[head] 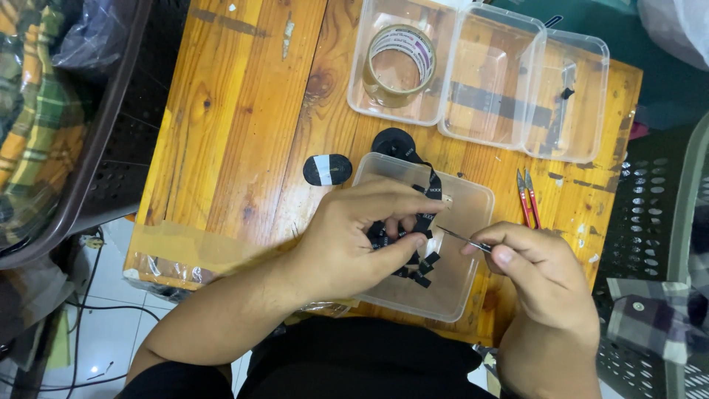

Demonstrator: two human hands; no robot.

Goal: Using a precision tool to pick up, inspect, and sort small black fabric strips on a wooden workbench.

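we see a small varnished orange-brown wooden table with knots and taped edges. below left lies a white tiled floor crossed by dark cables. a brown perforated plastic basket stands left; a grey perforated plastic basket stands right.

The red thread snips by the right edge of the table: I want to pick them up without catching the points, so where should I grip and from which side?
Grip the red thread snips by the lower handle end, coming from the near edge beside the right hand. They lie flat on the wooden table, blade tips pointing away toward the clear containers, so the blunt end faces you.
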